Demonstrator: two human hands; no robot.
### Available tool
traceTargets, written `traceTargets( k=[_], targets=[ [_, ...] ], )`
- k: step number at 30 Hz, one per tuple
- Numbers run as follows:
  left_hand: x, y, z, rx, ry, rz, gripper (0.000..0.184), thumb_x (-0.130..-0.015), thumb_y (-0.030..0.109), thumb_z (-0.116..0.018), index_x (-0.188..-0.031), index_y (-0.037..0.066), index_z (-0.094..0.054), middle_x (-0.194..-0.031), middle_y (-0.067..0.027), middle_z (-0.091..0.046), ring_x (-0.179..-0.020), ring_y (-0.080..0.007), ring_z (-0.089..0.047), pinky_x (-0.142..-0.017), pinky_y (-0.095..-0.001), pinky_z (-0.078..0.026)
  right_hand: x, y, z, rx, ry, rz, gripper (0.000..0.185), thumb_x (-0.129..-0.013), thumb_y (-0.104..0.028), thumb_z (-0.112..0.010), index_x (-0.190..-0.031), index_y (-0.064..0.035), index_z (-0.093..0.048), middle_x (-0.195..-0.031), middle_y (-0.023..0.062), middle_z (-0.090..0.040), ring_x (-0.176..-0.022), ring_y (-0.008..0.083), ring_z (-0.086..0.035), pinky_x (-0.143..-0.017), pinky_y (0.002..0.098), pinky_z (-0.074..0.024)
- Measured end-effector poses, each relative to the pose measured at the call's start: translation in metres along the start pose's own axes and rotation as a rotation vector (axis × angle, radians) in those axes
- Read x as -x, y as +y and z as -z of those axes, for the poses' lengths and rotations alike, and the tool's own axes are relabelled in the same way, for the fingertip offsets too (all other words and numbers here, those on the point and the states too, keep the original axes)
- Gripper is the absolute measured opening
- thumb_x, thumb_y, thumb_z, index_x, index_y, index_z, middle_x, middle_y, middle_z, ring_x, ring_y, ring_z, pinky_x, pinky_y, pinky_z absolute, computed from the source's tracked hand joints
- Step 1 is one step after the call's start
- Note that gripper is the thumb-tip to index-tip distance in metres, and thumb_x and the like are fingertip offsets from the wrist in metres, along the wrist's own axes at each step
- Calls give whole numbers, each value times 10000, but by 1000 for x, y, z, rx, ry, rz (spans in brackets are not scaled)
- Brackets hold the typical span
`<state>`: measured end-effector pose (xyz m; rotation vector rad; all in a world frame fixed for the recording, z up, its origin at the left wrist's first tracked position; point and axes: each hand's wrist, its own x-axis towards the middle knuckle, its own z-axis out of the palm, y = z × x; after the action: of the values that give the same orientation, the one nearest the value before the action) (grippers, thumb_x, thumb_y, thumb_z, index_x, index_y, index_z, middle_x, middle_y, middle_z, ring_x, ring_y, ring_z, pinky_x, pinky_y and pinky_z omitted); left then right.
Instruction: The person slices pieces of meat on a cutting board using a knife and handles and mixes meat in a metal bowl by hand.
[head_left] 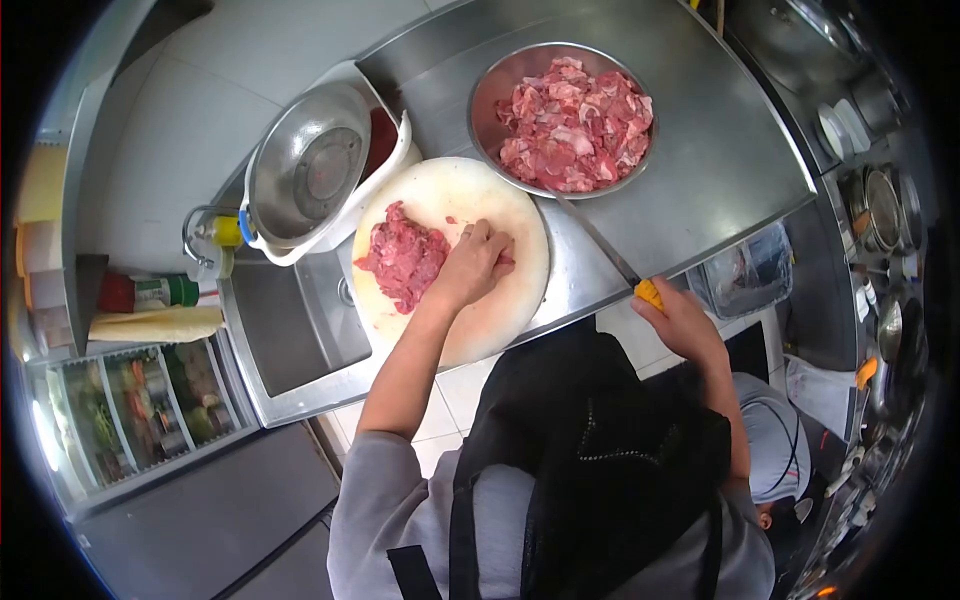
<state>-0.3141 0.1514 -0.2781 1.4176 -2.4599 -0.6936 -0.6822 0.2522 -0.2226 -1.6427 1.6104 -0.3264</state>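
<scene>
My left hand (476, 265) is closed on a small piece of meat (505, 258) on the round white cutting board (450, 345). Left of that hand, a pile of raw red meat (403, 257) lies on the same board. My right hand (678, 322) grips the yellow handle of a knife (650, 293) at the counter's front edge. The blade points up and left, its tip close to the rim of a metal bowl (487, 110) filled with cut meat (575, 125). The fingers of my left hand partly hide the piece under them.
A metal strainer (310, 165) rests on a white tub (400, 150) left of the board. Below it is a steel sink (290, 330). A bagged bin (745, 270) stands by the counter's right front edge. Another person (765, 440) is at lower right, near hanging utensils.
</scene>
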Motion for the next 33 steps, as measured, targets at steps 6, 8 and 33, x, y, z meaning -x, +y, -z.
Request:
traceTargets(
  k=[6, 8, 33],
  targets=[
    [-1, 31, 46, 325, 10, 219, 214, -954, 148, -786, -1012, 20, -624, -891, -158, -701, -867, -285, -731, -788, -422, -583, -8, -3, 3, -27, -7, 58, 432, -1057, -401, -661, -1217, -7, -588, -941, 300, -723, -941, 543, -681, -782, 582, -523],
    [6, 43, 52, 464, 121, 265, 227, -991, 158, -776, -1025, 11, -607, -832, -145, -709, -799, -240, -755, -722, -387, -588, -7, 0, 4, -34, 15, 85, 428, -1057, -400, -662, -1216, -9, -588, -938, 301, -722, -933, 544, -682, -777, 581, -524],
    [58, 34, -67, 1070, 580, 484, 266, -1017, -66, -612, -1026, 55, -376, -813, -123, -671, -579, -159, -666, -487, -307, -525, 6, -67, -59, 735, -99, 112, 250, -1108, -293, -530, -1239, -80, -511, -1021, 207, -702, -831, 422, -757, -715, 542, -587]
  ],
)
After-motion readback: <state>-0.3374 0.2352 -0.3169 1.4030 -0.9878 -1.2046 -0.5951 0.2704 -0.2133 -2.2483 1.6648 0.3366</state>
